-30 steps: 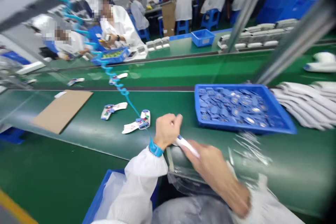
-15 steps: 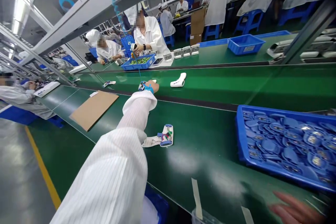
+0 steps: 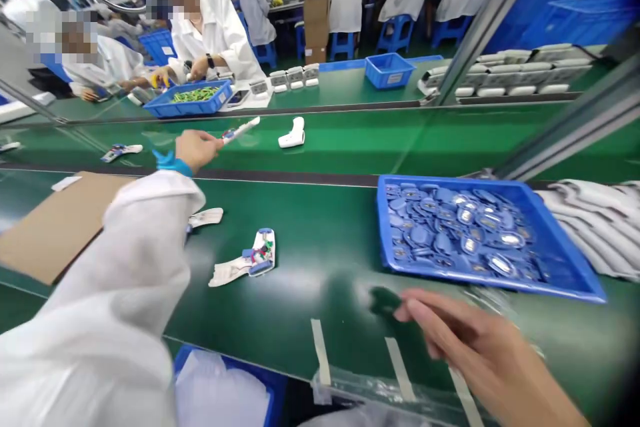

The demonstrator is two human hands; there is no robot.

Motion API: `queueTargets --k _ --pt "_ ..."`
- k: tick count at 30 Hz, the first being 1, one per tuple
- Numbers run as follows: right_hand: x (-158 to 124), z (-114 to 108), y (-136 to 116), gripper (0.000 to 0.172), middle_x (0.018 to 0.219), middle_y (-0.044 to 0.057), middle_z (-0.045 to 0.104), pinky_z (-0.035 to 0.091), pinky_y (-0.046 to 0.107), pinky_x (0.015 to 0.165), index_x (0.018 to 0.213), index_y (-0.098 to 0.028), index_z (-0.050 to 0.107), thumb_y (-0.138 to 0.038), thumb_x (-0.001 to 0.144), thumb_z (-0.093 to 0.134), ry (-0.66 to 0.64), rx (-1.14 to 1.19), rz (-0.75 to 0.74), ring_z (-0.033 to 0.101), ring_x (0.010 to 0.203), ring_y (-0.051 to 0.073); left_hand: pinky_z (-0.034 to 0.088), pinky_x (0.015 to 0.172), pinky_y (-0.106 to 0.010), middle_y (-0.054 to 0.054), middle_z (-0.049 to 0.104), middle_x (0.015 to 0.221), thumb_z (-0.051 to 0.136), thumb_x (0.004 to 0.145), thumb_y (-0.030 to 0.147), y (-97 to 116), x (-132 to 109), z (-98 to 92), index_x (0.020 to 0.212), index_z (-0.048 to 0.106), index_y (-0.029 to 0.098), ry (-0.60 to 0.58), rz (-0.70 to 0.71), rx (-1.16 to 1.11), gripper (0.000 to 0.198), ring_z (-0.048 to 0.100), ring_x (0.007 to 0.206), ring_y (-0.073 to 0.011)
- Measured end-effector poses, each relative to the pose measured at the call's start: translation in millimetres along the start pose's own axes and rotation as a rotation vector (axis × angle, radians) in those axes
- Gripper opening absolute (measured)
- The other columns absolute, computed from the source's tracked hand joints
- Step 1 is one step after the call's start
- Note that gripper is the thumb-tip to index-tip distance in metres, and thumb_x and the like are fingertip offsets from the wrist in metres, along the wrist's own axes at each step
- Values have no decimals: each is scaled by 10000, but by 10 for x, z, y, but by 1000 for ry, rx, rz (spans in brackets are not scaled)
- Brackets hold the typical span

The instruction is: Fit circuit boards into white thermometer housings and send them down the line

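Over the conveyor belt, my left hand (image 3: 197,149) is closed on a white device half-shell (image 3: 241,131) with small coloured parts at its held end. My right hand (image 3: 475,340) hovers above the near bench, fingers loosely bent with nothing visible in them. Between my arms lies a gun-shaped half-shell with wires and a circuit board (image 3: 260,255). A second half-shell (image 3: 206,217) shows partly behind my left sleeve. On the belt rest a closed white gun-shaped housing (image 3: 293,133) and another wired half-shell (image 3: 121,151).
A blue tray (image 3: 384,233) of blue oval parts stands right, beside stacked white sleeves (image 3: 600,227). Cardboard (image 3: 65,220) lies left. Tape strips (image 3: 321,350) hold a clear bag at the front edge. Across the belt, a co-worker (image 3: 210,27) sits behind a tray of green parts (image 3: 193,97).
My left hand has lifted a half-shell from the belt, now plainly seen in its fingers. My right hand has come further into view from the lower right. The view has swung right.
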State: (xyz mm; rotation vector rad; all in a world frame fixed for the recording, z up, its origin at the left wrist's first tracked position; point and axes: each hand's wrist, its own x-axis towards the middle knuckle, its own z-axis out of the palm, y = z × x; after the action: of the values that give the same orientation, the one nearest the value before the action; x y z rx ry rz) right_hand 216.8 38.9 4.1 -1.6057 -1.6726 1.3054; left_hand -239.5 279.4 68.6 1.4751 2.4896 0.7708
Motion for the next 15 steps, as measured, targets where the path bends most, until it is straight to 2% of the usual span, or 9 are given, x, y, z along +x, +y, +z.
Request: queueTargets --k 2,4,6,7,8,9,11,13,15 --pt "136 95 -300 518 1055 109 767 594 295 565 1174 -236 715 -640 940 491 -171 315 25 682 666 185 524 809 -314 -13 681 760 660 913 390 135 -350 -239 1001 709 44 -71 68 -70 361 684 766 -152" --pt "239 177 -507 675 1220 154 714 623 364 713 1274 -202 646 -691 981 284 -321 615 50 726 840 221 503 803 -276 30 679 731 719 857 415 231 -937 -369 977 739 106 -133 201 -130 332 661 751 -128" --pt "257 226 -588 756 1298 176 670 612 421 820 1329 -181 595 -687 993 145 -436 792 83 725 979 248 523 706 -280 21 685 714 726 838 478 264 -1680 -327 889 749 164 -204 389 -246 319 635 673 -160" --pt "227 236 -581 736 1247 172 691 609 417 819 1305 -175 606 -681 996 168 -471 795 96 722 985 249 530 664 -284 5 705 751 735 826 469 260 -2064 -243 879 746 191 -240 441 -337 283 640 660 -173" --pt "172 239 -547 682 1139 154 726 606 392 789 1247 -171 636 -671 998 244 -480 732 100 724 944 240 550 719 -294 -12 736 875 740 830 400 248 -2427 -129 959 735 217 -305 459 -416 223 681 753 -190" --pt "98 235 -490 606 1004 120 745 598 358 743 1175 -172 667 -649 994 339 -464 615 87 719 871 224 560 808 -307 -26 744 998 743 827 317 235 -2752 0 1090 701 241 -383 436 -479 277 702 864 -200" --pt "-83 207 -331 467 822 50 723 568 316 694 1105 -187 698 -577 982 474 -384 309 9 681 754 191 553 899 -330 -56 719 1162 790 767 239 228 -3241 252 1274 609 258 -575 362 -586 538 693 1014 -219" --pt "-255 164 -154 417 898 40 735 563 340 765 1181 -224 697 -529 996 480 -301 69 -111 678 808 199 538 914 -330 -67 710 1170 791 775 252 267 -3512 427 1240 629 238 -747 319 -673 493 675 1044 -223" --pt "-378 121 -11 405 1102 62 733 550 387 884 1272 -265 671 -494 1012 462 -245 -54 -201 679 983 231 524 854 -302 -48 726 1049 742 837 288 355 -3631 505 1100 689 216 -858 317 -723 278 671 960 -203"
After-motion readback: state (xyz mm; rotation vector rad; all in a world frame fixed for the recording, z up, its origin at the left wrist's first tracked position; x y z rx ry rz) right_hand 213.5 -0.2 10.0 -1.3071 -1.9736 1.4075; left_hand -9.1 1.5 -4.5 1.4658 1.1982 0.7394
